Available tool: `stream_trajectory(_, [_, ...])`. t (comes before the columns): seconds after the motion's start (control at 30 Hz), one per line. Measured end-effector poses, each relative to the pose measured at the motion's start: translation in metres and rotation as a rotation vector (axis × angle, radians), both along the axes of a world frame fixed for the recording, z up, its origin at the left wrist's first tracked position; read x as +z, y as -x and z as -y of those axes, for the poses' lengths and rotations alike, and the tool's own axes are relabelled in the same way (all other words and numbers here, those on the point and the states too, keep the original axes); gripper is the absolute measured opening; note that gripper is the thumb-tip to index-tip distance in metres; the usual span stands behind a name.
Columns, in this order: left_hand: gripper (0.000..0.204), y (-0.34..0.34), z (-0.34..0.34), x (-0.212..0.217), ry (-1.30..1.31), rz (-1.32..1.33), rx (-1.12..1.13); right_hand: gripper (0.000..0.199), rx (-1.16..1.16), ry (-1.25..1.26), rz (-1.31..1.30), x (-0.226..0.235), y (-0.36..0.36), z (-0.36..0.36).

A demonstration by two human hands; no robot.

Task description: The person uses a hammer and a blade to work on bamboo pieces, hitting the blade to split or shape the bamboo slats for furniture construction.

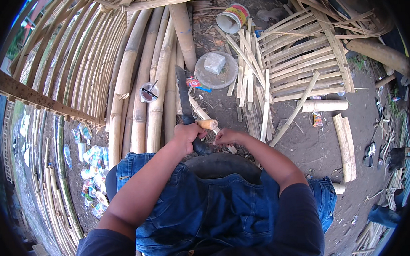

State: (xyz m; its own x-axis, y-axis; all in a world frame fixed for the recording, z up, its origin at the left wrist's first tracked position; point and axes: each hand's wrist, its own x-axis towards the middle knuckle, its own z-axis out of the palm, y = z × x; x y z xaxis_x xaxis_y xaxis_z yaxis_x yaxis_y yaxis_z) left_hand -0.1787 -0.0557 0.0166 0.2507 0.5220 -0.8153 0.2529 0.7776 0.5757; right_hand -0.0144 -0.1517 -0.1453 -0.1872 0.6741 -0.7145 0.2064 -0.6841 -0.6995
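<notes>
My left hand (pixel 186 137) is closed round a machete (pixel 182 90). Its dark blade points away from me, and a black curved end shows below my fist. A short round piece of pale wood (pixel 208 124) lies just right of that fist. My right hand (pixel 227 137) is closed, its fingertips pinched at the near end of a flat bamboo strip (pixel 199 109). The strip slants away toward the blade; the exact grip is too small to make out. Both hands are close together in front of my knees, above a dark rounded seat-like object (pixel 220 166).
Long bamboo poles (pixel 142 98) lie left of the blade, with a clear cup (pixel 148 92) on them. Ahead is a round slab (pixel 214 79) bearing a stone block (pixel 214 62). A bucket (pixel 233 19), loose strips (pixel 250 75) and a slatted bamboo panel (pixel 302 55) lie right.
</notes>
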Motion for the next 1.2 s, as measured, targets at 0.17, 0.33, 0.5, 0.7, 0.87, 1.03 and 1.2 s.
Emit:
stream_trajectory(0.17, [0.014, 0.006, 0.004, -0.007, 0.016, 0.007, -0.04, 0.037, -0.641, -0.046, -0.371, 0.01, 0.019, 0.0])
stream_trajectory(0.33, [0.014, 0.004, 0.004, -0.014, 0.027, -0.041, -0.238, 0.04, -0.46, -0.196, -0.226, 0.007, 0.025, -0.024])
stream_trajectory(0.5, [0.011, 0.005, 0.005, -0.011, 0.041, -0.002, -0.221, 0.024, -0.158, -0.4, -0.015, -0.035, 0.032, -0.015])
stream_trajectory(0.7, [0.011, 0.009, -0.003, 0.008, 0.084, 0.114, -0.045, 0.057, 0.035, -0.714, 0.387, -0.041, 0.066, -0.005])
stream_trajectory(0.87, [0.012, 0.011, -0.015, 0.027, 0.097, 0.228, -0.001, 0.068, 0.291, -0.779, 0.355, -0.067, 0.086, -0.033])
stream_trajectory(1.03, [0.009, 0.015, -0.027, 0.031, 0.112, 0.309, 0.0, 0.058, 0.173, -0.57, 0.146, -0.018, 0.127, -0.053])
stream_trajectory(1.2, [0.007, 0.014, -0.024, 0.041, 0.156, 0.375, 0.0, 0.048, 0.308, -0.329, 0.383, 0.062, 0.128, -0.063])
